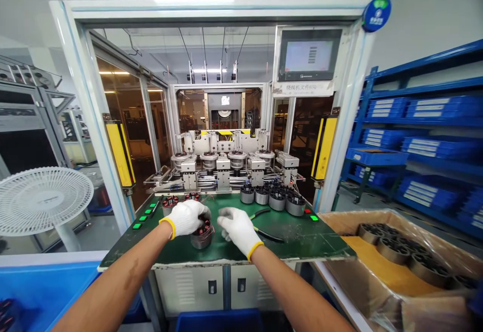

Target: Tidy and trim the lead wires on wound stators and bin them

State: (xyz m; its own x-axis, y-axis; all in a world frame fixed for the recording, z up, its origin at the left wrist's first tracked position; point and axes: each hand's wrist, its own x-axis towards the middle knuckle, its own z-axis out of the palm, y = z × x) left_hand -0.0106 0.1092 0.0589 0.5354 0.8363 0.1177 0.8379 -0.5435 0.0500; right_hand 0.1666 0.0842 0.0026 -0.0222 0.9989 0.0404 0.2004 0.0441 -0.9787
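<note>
My left hand (188, 217), in a white knitted glove with a yellow cuff, grips the upper edge of a motor stator (201, 240) near the bench's front edge. Red and copper-coloured windings show in the stator's top, and a thin reddish wire loop sticks out at its right. My right hand (238, 230), gloved the same way, hovers just right of the stator, fingers loosely bent and apart, nothing visible in them. Just beyond it lie pliers (268, 235) with dark, green-edged handles, partly hidden by that hand. Behind my left hand stand wound stators (169, 202) with red on top.
Several grey stators with black tops (277, 200) stand at the right rear of the green bench (302, 239). Behind is a winding machine (222, 171) inside a white frame. A carton (362, 216) of stators sits at right, a blue bin (49, 284) and fan (45, 198) at left.
</note>
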